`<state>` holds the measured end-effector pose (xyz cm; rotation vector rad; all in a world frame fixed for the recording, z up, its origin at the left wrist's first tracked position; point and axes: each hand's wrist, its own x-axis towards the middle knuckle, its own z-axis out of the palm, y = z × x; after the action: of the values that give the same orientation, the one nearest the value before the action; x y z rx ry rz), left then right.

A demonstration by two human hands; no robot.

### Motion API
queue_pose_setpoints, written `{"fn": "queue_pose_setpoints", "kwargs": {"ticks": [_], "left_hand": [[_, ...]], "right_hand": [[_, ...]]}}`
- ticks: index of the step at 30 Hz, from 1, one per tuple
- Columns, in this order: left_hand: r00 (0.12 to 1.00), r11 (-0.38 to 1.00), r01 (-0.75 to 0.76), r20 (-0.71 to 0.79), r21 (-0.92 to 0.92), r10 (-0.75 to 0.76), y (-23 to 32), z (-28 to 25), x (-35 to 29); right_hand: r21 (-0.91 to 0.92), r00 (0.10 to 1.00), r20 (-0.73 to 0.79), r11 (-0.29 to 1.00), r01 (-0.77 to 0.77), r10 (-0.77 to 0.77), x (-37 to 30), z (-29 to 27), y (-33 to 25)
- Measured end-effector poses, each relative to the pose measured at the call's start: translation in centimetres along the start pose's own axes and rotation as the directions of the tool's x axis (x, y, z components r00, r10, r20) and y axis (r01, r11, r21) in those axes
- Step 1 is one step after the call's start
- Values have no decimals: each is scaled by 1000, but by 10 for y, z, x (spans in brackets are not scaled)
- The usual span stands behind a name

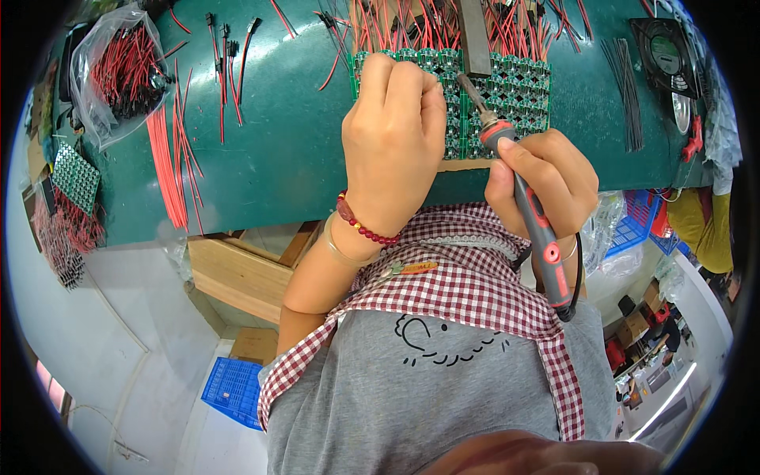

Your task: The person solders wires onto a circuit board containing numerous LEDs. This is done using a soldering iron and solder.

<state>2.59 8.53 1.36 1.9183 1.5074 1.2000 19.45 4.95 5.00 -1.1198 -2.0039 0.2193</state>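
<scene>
My right hand (pixel 550 178) is wrapped round the grey and red handle of a soldering iron (pixel 532 207). The iron's tip points up and left over a panel of small green circuit boards (pixel 514 99), near the end of a dark flat bar (pixel 475 39). Over the left part of the panel, my left hand (pixel 396 127) has its fingers pinched together, facing away from me. Whatever sits between those fingertips is hidden behind the hand. Red and black leads (pixel 412 28) with connectors run along the panel's far edge.
A clear bag of red leads (pixel 127 71) lies at the left, with loose red wires (pixel 166 166) nearby. Black wires (pixel 624 95) and a black fan (pixel 665 55) lie at the right. More boards with leads (pixel 77 178) sit at the green table's (pixel 277 158) left edge.
</scene>
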Motion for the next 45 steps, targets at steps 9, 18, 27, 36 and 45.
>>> {"fn": "queue_pose_setpoints", "kwargs": {"ticks": [9,18,27,36,45], "left_hand": [[1000,1000,-6,-5,23,6,-1,-2,1],[992,992,-110,64,68,105,7,-7,-7],[997,997,-77,22,15,77,5,-2,-15],[997,996,-79,-19,42,80,6,-2,-13],[998,997,-42,-43,68,45,7,2,-12]], "right_hand": [[-7,1000,-17,1000,17,-17,4,-6,-10],[-126,969,-107,964,-234,222,18,16,18],[-122,958,-60,951,-285,280,23,38,22],[-152,941,-125,932,-330,313,27,34,19],[-142,953,-122,946,-293,277,18,32,24]]}}
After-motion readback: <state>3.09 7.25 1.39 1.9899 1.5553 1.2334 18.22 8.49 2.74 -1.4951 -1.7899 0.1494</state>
